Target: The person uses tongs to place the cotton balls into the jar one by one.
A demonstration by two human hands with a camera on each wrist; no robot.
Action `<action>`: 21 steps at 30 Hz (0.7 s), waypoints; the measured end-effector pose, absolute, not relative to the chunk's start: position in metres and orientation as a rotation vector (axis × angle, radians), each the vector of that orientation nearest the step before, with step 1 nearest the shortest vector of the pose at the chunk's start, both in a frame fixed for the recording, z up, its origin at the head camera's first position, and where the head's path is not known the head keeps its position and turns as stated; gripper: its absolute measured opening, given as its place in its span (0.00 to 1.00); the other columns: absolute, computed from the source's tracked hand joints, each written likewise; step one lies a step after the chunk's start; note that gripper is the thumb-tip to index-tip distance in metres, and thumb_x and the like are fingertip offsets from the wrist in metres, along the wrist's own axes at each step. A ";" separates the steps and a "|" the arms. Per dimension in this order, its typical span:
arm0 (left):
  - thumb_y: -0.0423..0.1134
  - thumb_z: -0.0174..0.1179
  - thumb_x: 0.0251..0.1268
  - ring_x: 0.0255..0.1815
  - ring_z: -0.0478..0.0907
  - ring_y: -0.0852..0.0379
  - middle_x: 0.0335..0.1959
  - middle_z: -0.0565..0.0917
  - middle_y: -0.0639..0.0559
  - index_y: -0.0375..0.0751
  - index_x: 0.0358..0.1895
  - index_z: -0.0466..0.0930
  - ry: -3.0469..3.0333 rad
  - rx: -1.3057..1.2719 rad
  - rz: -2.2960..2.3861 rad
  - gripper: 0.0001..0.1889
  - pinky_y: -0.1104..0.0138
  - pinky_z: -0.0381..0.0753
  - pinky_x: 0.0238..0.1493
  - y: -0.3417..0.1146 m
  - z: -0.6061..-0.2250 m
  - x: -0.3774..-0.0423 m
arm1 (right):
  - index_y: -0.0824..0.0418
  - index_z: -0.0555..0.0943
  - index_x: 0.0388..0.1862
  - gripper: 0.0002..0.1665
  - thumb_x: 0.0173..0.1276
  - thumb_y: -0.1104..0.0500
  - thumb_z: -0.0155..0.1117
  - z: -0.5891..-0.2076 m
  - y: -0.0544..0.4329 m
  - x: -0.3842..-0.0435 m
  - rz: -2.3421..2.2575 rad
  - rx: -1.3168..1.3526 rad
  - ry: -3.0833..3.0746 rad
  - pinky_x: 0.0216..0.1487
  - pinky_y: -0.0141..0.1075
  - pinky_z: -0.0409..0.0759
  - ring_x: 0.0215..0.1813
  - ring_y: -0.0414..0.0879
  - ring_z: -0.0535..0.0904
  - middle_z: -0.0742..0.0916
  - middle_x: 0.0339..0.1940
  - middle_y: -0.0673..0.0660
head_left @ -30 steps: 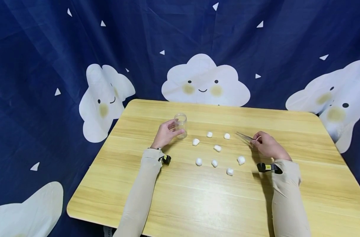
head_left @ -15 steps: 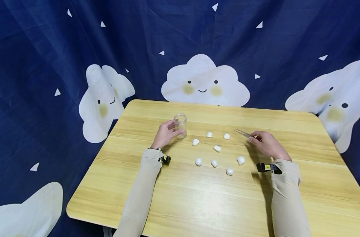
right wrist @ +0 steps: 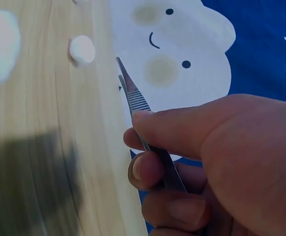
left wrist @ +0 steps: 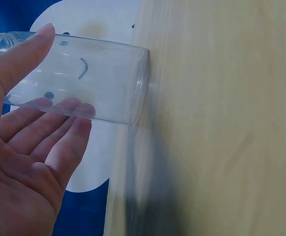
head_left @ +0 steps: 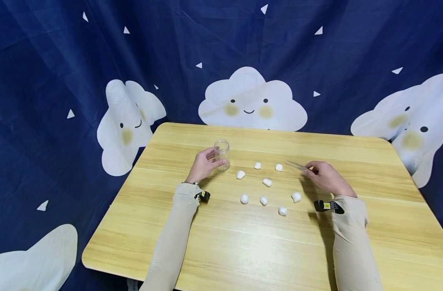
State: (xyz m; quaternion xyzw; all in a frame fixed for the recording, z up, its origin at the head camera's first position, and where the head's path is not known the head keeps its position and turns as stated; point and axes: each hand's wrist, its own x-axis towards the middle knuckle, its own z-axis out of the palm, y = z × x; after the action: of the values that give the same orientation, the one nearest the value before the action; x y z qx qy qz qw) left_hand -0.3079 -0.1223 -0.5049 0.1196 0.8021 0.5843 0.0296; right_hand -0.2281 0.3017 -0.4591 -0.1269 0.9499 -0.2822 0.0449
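My left hand (head_left: 202, 165) grips a clear, see-through jar (head_left: 221, 155), thumb on one side and fingers on the other. In the left wrist view the jar (left wrist: 108, 78) looks empty, with a threaded, lidless mouth. Between thumb and fingers, my right hand (head_left: 326, 176) pinches metal tweezers (head_left: 297, 165) with ribbed grips. The tips of the tweezers (right wrist: 128, 83) stand slightly apart with nothing between them. Nearest to those tips lies a white cotton ball (head_left: 278, 167). Several more cotton balls, such as one at the front (head_left: 282, 211), are scattered between the hands.
The light wooden table (head_left: 206, 250) has rounded corners. Behind it hangs a dark blue curtain (head_left: 177, 48) printed with white smiling clouds. Each wrist carries a small black camera, the left camera (head_left: 204, 196) and the right camera (head_left: 324, 205).
My right hand and the tweezers have shifted a little to the left, toward the nearest cotton ball. The left hand, the jar and the cotton balls have stayed in place.
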 end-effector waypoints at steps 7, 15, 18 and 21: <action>0.44 0.78 0.58 0.70 0.79 0.41 0.67 0.81 0.36 0.36 0.70 0.75 2.477 0.379 1.798 0.37 0.54 0.81 0.73 -0.123 -0.507 -0.309 | 0.71 0.83 0.54 0.15 0.79 0.60 0.59 -0.461 0.299 -0.228 -0.845 -0.392 2.870 0.37 0.36 0.80 0.36 0.45 0.80 0.89 0.40 0.64; 0.43 0.78 0.59 0.69 0.79 0.41 0.67 0.81 0.36 0.35 0.70 0.74 2.489 0.389 1.794 0.37 0.55 0.82 0.72 -0.123 -0.506 -0.308 | 0.71 0.83 0.52 0.15 0.79 0.60 0.60 -0.462 0.293 -0.229 -0.829 -0.416 2.877 0.33 0.33 0.75 0.33 0.43 0.76 0.88 0.35 0.60; 0.43 0.77 0.59 0.69 0.79 0.40 0.67 0.81 0.36 0.34 0.70 0.74 2.495 0.384 1.786 0.37 0.55 0.82 0.71 -0.123 -0.505 -0.307 | 0.70 0.84 0.51 0.14 0.79 0.60 0.60 -0.462 0.292 -0.230 -0.826 -0.415 2.877 0.31 0.32 0.73 0.31 0.42 0.75 0.87 0.33 0.59; 0.43 0.77 0.59 0.69 0.79 0.40 0.67 0.81 0.36 0.33 0.70 0.74 2.492 0.385 1.789 0.37 0.55 0.82 0.71 -0.123 -0.505 -0.307 | 0.70 0.84 0.51 0.14 0.79 0.60 0.59 -0.461 0.290 -0.229 -0.828 -0.414 2.872 0.30 0.31 0.72 0.31 0.42 0.74 0.87 0.33 0.59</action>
State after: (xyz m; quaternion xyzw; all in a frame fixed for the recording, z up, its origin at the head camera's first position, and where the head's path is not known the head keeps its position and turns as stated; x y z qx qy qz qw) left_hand -0.3072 -0.1226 -0.5046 0.1244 0.8056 0.5786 0.0250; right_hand -0.2293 0.2904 -0.4610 -0.1370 0.9500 -0.2738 0.0620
